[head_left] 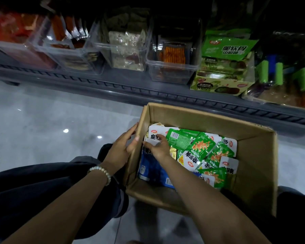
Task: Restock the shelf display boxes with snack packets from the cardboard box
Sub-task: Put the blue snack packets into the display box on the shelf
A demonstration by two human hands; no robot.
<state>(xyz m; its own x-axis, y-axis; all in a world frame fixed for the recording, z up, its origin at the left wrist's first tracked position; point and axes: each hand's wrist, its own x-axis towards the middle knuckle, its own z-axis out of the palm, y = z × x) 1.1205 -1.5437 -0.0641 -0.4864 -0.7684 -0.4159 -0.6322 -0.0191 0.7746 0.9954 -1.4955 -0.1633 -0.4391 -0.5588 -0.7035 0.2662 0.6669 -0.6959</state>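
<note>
In cardboard box, snack pkts; right fingers pinch white pkt, left fingers flat

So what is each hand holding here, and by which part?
The right hand pinches a white packet by its near edge, inside the cardboard box. The left hand only rests flat against the box's left wall.
</note>
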